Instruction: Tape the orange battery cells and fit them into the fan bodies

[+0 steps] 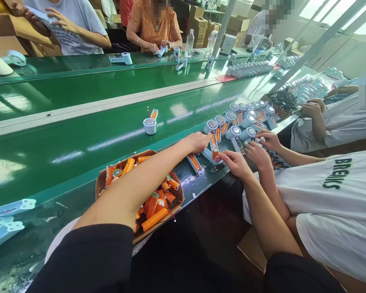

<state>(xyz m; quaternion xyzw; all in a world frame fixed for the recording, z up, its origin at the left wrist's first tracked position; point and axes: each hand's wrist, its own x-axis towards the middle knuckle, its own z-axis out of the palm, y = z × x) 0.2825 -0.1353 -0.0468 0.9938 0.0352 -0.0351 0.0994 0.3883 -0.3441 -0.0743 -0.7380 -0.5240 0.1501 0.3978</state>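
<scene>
A long green bench point(116, 122) bears a cardboard box point(100, 185) of orange batteries, under the person's left forearm. Past it, the left hand point(198, 142) reaches to the near fan parts; its grip cannot be told. The right hand point(236, 164), fingertips bunched, touches or nearly touches one orange battery point(215, 154). That battery lies just left of those fingertips, nearer them than the left hand, its long axis unclear. Below sits a small circuit board point(218, 167).
</scene>
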